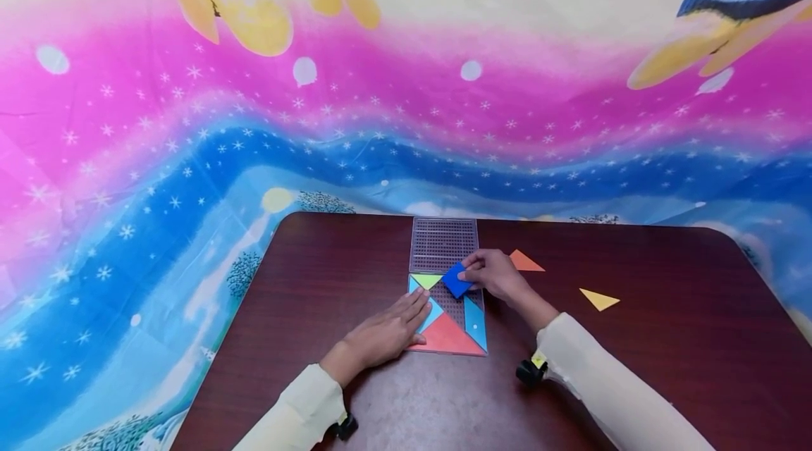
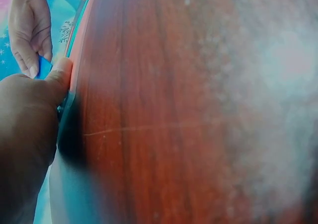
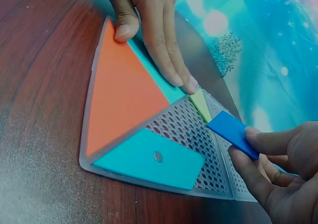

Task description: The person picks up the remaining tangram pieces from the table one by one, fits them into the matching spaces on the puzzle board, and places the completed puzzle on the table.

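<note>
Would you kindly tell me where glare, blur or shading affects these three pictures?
Left wrist view: whitish glare washes out the right side of the table, and a dark, blurred patch lies beside the left hand; head view: a soft pale sheen on the table's near part; right wrist view: the blue piece in the right hand looks fairly sharp.

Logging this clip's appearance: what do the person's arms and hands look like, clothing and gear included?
Both the left hand and right hand are bare, with no gloves or rings visible. The left sleeve and right sleeve are long, plain and pale cream. A small black device shows at the left cuff, another at the right, beside a yellow patch.
</note>
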`<state>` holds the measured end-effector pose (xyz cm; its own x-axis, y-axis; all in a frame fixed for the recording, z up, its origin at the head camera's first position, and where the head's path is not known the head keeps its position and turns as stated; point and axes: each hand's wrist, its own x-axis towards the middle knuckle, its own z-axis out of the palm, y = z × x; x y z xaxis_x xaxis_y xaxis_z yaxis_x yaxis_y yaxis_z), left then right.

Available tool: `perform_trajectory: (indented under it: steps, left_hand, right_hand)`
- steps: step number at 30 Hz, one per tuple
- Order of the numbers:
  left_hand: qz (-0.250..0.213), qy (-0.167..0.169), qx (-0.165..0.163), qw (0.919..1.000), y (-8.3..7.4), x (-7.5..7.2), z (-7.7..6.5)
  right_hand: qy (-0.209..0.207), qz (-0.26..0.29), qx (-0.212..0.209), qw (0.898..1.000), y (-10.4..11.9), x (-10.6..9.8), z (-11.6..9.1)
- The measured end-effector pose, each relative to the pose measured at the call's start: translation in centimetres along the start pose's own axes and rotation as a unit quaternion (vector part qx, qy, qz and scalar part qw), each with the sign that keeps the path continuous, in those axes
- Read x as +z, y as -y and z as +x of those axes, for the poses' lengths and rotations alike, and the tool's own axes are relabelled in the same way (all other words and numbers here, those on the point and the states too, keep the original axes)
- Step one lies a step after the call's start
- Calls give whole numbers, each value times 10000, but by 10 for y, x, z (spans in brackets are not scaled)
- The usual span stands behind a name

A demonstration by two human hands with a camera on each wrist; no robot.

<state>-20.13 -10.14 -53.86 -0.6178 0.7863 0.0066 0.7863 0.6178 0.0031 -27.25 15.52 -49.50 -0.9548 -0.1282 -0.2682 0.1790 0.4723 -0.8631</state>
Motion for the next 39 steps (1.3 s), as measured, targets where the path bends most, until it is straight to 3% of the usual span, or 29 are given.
perform_trajectory:
  steps: [8,17,21,29,34,39]
  left_hand:
    - [-170,82,-39,9998,-2,-3,3]
    - [35,-292,170,9994,0,-1,3]
    - [-75,-244,112,9996,0,-1,1]
    - [-135,-182,58,9997,0,-1,1]
    - [-122,-163,47,9998,0,-2,0]
    - [-4,-123,9,9999,-1,-2,1]
  right_hand:
    - [-66,-468,-24,9989,0,9,2]
    - [-148,-761,-236,9967,2,21,-1]
    - [-76,-902,-406,9951,3,26,-1]
    - [-69,-973,-333,9947,4,31,0]
    - [-262,-1223,-521,9908,4,34,-3]
    - [-619,-1720,-737,9804,7,38,-6]
